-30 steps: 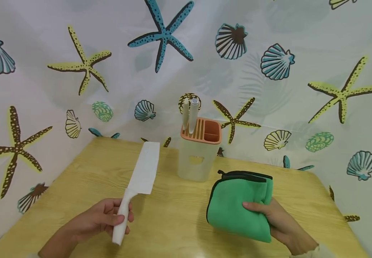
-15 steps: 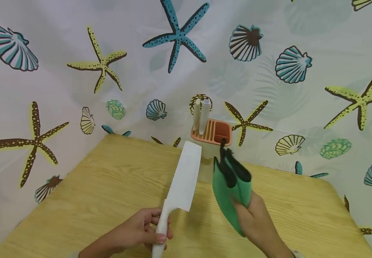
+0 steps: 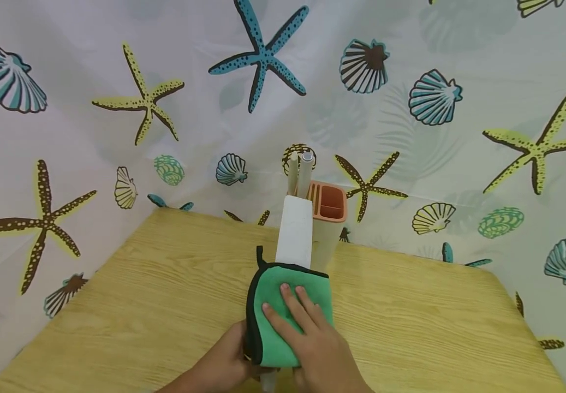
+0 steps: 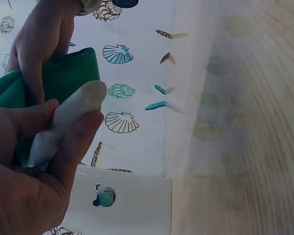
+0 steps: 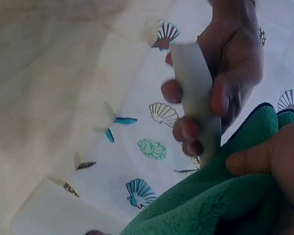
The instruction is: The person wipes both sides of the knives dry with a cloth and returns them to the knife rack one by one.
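My left hand (image 3: 221,357) grips the white handle (image 4: 63,125) of a cleaver, whose white blade (image 3: 296,229) points away from me. A folded green cleaning cloth (image 3: 268,284) with black edging and a small loop covers the blade's lower part. My right hand (image 3: 324,346) lies over the cloth, its fingers spread on top. In the right wrist view, the thumb (image 5: 252,160) presses the cloth's other side, so the cloth is pinched around the blade. Past the cloth, my left fingers (image 5: 188,129) curl round the handle. The blade's covered part is hidden.
Behind the blade stands a whitish knife holder (image 3: 326,240) with an orange slotted top (image 3: 332,202). Two pale handles (image 3: 304,174) stick up from it, partly overlapped by the blade tip. The wooden table (image 3: 410,311) meets a shell-and-starfish patterned sheet (image 3: 361,125) at the back.
The right hand has brought the cloth left from beside the cleaver and laid it over the blade. The left hand, still holding the cleaver, has moved toward the middle.
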The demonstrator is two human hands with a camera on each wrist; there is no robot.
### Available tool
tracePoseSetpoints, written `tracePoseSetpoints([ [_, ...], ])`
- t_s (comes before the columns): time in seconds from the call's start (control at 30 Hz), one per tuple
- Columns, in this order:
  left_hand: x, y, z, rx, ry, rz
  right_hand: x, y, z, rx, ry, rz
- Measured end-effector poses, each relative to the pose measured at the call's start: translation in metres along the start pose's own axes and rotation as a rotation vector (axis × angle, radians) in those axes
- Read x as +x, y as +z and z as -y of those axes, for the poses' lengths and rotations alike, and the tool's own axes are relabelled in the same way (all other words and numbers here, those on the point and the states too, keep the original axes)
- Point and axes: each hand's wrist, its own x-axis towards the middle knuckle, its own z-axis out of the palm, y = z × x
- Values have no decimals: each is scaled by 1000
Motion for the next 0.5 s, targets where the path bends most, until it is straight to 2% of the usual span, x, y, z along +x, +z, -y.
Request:
tracePoseSetpoints([
  [0.1,3,3,-4,6,-8,41,4,-8,-5,32,83,14],
  [0.23,3,8,-5,-70,-49,118,13,-22,-17,49,202,34],
  [0.4,0,16,0,-198,-118,173,28,-37,-40,85,270,23],
  [0.5,0,20,3,-239,-134,180,35,-43,-51,118,286,32],
])
